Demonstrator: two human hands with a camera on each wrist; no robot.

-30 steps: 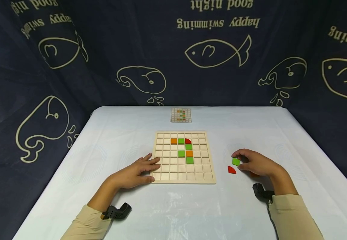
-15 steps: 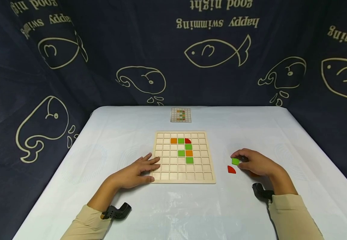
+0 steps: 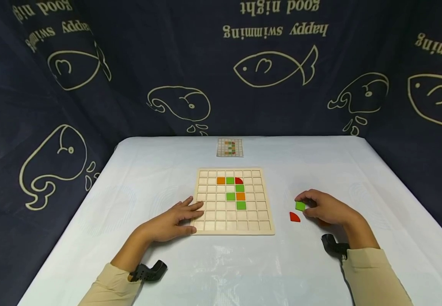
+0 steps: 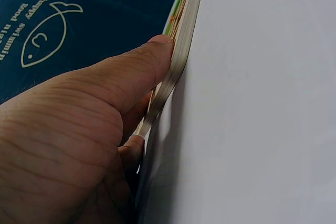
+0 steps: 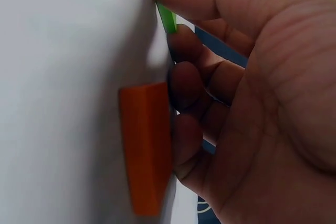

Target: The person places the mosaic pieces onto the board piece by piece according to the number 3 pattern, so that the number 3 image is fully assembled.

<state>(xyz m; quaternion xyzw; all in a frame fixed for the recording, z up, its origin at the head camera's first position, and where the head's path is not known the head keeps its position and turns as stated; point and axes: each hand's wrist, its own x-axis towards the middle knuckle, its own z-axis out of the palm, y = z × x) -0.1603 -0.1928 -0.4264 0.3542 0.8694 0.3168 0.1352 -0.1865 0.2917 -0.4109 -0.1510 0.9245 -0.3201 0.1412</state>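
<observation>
My right hand [image 3: 326,207] pinches a green square tile [image 3: 300,206] between thumb and fingers, low over the white table right of the board. In the right wrist view the green tile [image 5: 167,14] shows edge-on at the thumb. An orange block [image 5: 145,148] lies under that hand, beside the curled fingers. Just nearer than the green tile is a red quarter-round tile [image 3: 295,217]. My left hand [image 3: 173,221] rests with spread fingers on the left edge of a wooden grid board [image 3: 221,226]. In the left wrist view its thumb [image 4: 142,66] lies along the board's edge.
On the board sit green, orange and red tiles, among them a green tile [image 3: 241,205] and an orange tile [image 3: 240,196]. Behind the board lies a small pattern card [image 3: 221,147] with a similar coloured figure. A dark printed curtain [image 3: 129,63] surrounds the table.
</observation>
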